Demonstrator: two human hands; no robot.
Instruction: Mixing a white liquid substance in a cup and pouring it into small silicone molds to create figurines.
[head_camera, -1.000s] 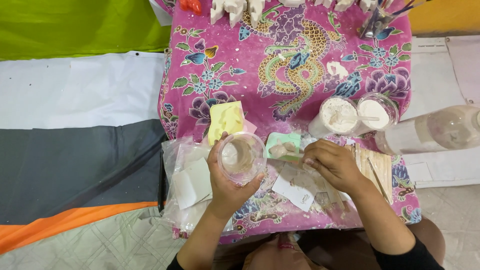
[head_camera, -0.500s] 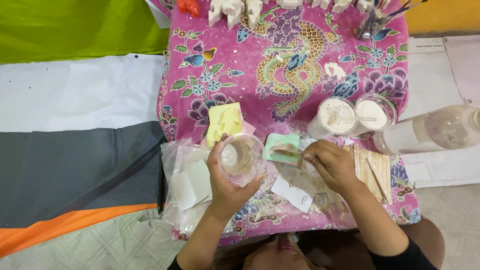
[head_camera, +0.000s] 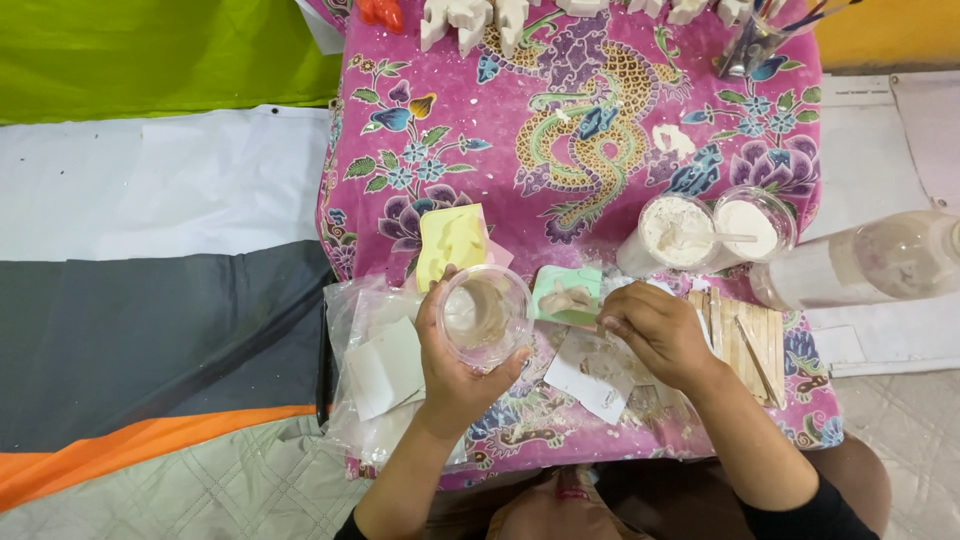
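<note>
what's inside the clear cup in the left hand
The clear cup, tilted in the left hand, shows a thin beige, wet-looking coating on its wall and bottom. The fingers hide part of the wall.

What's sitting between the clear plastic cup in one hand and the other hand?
In the head view, a small green mould filled with pale paste lies on the pink patterned cloth, between the clear plastic cup in the left hand and the right hand.

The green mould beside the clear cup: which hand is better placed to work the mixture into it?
Probably the right hand. Its fingers are already at the edge of the green mould, seemingly holding a small stick. The left hand is occupied gripping the clear plastic cup, tilted toward the camera.
</note>
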